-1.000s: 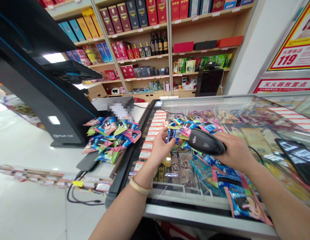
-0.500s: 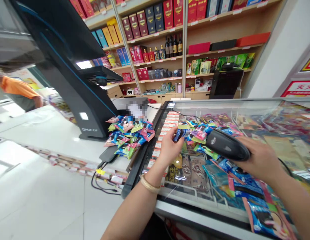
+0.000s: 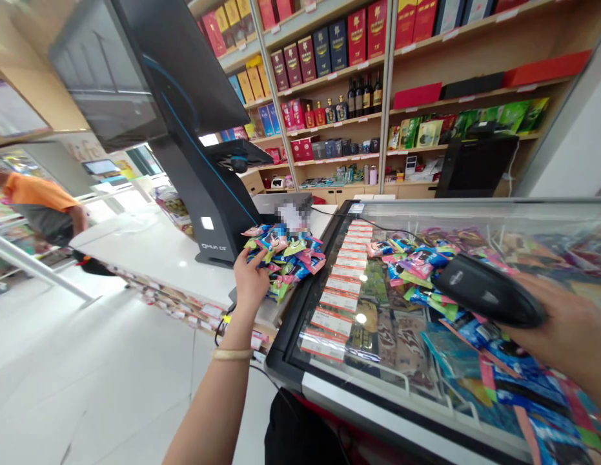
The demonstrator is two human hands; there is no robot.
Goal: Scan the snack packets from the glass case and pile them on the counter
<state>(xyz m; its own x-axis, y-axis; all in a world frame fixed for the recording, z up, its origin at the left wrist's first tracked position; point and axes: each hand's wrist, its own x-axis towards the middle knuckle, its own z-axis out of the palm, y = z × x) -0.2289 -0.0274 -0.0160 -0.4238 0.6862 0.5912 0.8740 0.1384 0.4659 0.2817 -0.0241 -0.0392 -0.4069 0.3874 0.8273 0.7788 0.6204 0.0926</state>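
My left hand (image 3: 252,276) is at the left edge of a pile of small snack packets (image 3: 296,261), blue, pink and green, on the white counter. Its fingers are apart and touch the packets; I make out nothing gripped in them. In my right hand (image 3: 556,316) is a black barcode scanner (image 3: 488,289), its head pointing left above the glass-topped case. Under and around the scanner lie more of the same snack packets (image 3: 419,263), spread over the glass and down to the lower right, where my right forearm partly hides them.
A black cash-register stand with a screen (image 3: 213,200) rises behind the left pile. Price labels (image 3: 339,290) line the left side of the glass case (image 3: 387,394). Behind are shelves (image 3: 336,121) of boxes and bottles. A person in an orange top (image 3: 39,194) is at far left.
My left hand has gone left from the packets on the glass, where it held one packet, to the pile by the register. The view has turned left; the scanner stays in my right hand.
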